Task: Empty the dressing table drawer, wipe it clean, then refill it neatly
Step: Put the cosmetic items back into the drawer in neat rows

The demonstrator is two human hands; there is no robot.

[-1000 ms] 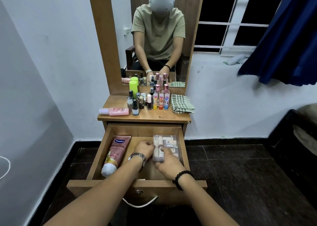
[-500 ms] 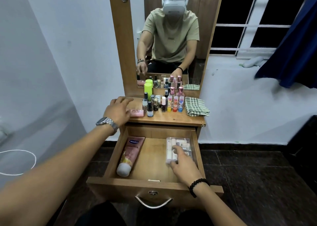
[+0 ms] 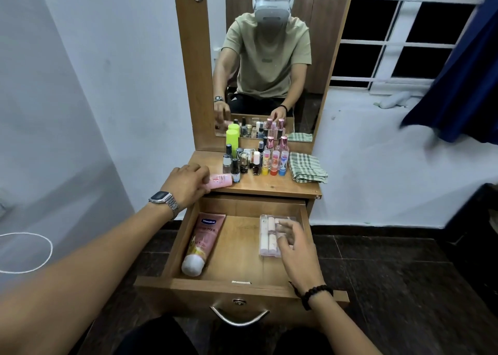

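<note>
From the head camera, the left hand (image 3: 186, 183) has left the drawer (image 3: 237, 284) since a second ago and now curls its fingers round the pink bottle (image 3: 221, 180) lying on the dressing table top (image 3: 269, 185), beside the cluster of small bottles (image 3: 256, 160) and near the folded checked cloth (image 3: 307, 167). The right hand (image 3: 295, 249), which pressed on the clear box of lipsticks (image 3: 269, 234) half a second ago, now hovers over it with fingers loosely spread, holding nothing. With the Vaseline tube (image 3: 202, 243) and the box back inside, refilling looks under way, and the pink bottle seems the next item to go in
</note>
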